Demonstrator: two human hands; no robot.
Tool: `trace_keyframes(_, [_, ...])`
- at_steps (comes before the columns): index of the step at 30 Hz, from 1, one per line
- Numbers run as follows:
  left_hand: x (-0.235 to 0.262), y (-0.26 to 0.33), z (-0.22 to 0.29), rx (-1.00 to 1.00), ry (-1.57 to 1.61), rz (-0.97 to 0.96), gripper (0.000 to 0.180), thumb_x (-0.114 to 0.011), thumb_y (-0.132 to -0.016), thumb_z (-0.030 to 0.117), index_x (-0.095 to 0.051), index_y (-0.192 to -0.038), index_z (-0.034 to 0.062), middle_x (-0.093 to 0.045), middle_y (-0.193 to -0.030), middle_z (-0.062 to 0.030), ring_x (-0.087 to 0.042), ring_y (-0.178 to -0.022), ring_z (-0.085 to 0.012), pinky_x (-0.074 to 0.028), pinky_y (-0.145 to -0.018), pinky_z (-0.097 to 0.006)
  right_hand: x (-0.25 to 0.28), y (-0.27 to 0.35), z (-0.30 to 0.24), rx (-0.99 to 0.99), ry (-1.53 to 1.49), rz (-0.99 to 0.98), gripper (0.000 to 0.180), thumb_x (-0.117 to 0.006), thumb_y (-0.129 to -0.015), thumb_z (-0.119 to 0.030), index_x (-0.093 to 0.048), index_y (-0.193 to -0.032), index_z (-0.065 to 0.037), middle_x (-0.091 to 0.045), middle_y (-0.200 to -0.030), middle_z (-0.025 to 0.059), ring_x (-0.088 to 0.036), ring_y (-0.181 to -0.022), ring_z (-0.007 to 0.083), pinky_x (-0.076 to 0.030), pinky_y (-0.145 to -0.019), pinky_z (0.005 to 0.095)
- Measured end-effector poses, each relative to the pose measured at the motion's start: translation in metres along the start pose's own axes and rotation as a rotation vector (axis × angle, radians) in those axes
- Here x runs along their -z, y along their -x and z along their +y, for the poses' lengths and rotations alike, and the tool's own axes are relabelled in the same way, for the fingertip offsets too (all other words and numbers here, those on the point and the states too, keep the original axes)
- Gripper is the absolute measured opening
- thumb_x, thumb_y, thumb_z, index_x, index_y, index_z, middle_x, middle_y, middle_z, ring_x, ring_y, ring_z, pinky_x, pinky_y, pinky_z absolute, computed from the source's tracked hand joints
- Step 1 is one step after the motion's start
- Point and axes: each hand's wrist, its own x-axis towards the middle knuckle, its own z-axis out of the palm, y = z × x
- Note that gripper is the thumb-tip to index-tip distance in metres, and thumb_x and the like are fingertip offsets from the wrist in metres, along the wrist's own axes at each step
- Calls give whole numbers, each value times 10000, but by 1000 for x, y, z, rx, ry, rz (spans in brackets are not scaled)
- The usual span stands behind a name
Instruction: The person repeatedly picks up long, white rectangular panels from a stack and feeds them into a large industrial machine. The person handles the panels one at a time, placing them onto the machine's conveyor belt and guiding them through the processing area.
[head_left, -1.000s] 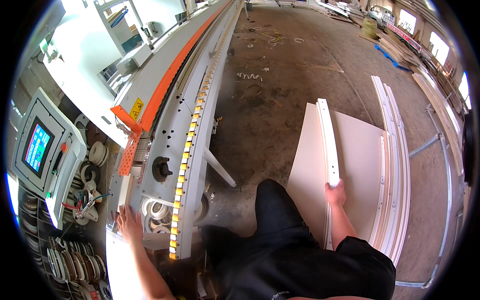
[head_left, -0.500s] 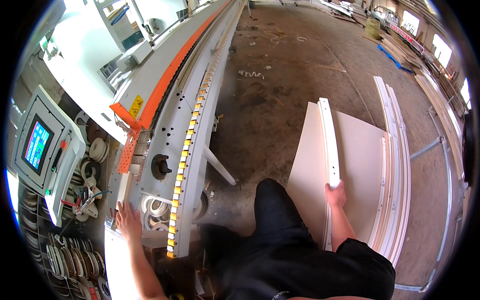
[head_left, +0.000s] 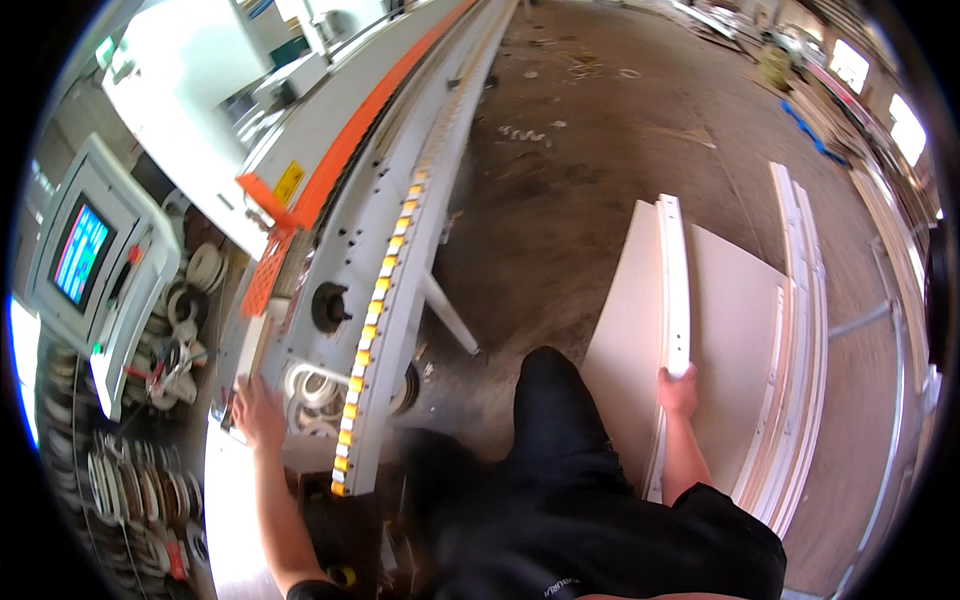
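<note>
My left hand [head_left: 259, 412] rests at the near end of a narrow pale strip of board [head_left: 254, 345] on the edge-banding machine's infeed. Its fingers look outstretched and slightly apart, somewhat blurred, against the strip's end. That strip runs forward to the orange perforated guard [head_left: 268, 272]. On my right, my right hand [head_left: 678, 393] is closed round the near end of a long narrow white board strip [head_left: 675, 290] with small drilled holes. This strip lies lengthwise over a stack of wide pale panels [head_left: 735, 300]; the fingers' undersides are hidden.
Yellow-and-white support rollers [head_left: 370, 332] line the machine's near rail. A control panel [head_left: 85, 250] with a lit screen stands at left, above rolls of edge banding [head_left: 140, 480]. More white strips [head_left: 800, 330] lie along the stack's right side. A metal frame [head_left: 890, 440] stands farther right.
The view has shifted slightly, moving the scene a little rightward. My left fingers look less widely spread at the pale strip's end. My right hand keeps its hold on the white board strip.
</note>
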Motion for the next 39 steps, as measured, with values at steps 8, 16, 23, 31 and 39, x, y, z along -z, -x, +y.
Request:
trace_keyframes(8, [-1, -25, 23, -32, -36, 102, 835, -729, -987, 609, -515, -1626, 115, -492, -1666, -241, -589, -1380, -430, -436, -1151, -539, 0, 1, 3, 28, 18, -31, 876, -734, -946, -578, -483, -1618, -77, -664, -1528, 223, -674, -1351, 448, -540, -1121, 576])
trace_keyframes(16, [9, -86, 79, -39, -38, 22, 853, -640, -1040, 656, -511, -1619, 43, -473, -1649, -275, -626, -1312, -429, -464, -1130, -516, 0, -4, 0, 38, 16, -34, 891, -737, -937, -572, -471, -1635, -87, -671, -1520, 211, -672, -1345, 440, -541, -1108, 570])
trace_keyframes(23, [-4, -153, 128, -28, -26, -13, 940, -577, -1056, 695, -413, -1696, 25, -438, -1679, -302, -522, -1496, -438, -399, -1214, -516, 0, -3, 0, 21, 34, -34, 898, -732, -943, -580, -462, -1653, -100, -664, -1537, 203, -665, -1362, 432, -537, -1116, 565])
trace_keyframes(31, [-5, -218, 179, 9, 73, -109, 907, -550, -1070, 679, -361, -1748, 107, -386, -1757, -272, -387, -1620, -444, -310, -1324, -574, -1, 0, 3, 0, 66, -11, 886, -727, -929, -650, -515, -1603, -117, -695, -1495, 198, -687, -1338, 430, -549, -1102, 562])
trace_keyframes(39, [-21, -149, 196, -503, 385, 228, 668, -628, -1107, 377, -471, -1670, 56, -433, -1760, -176, -404, -1623, -374, -339, -1333, -513, -1, -5, 6, -38, 0, -58, 924, -770, -922, -642, -516, -1577, -43, -717, -1429, 233, -711, -1284, 436, -580, -1061, 550])
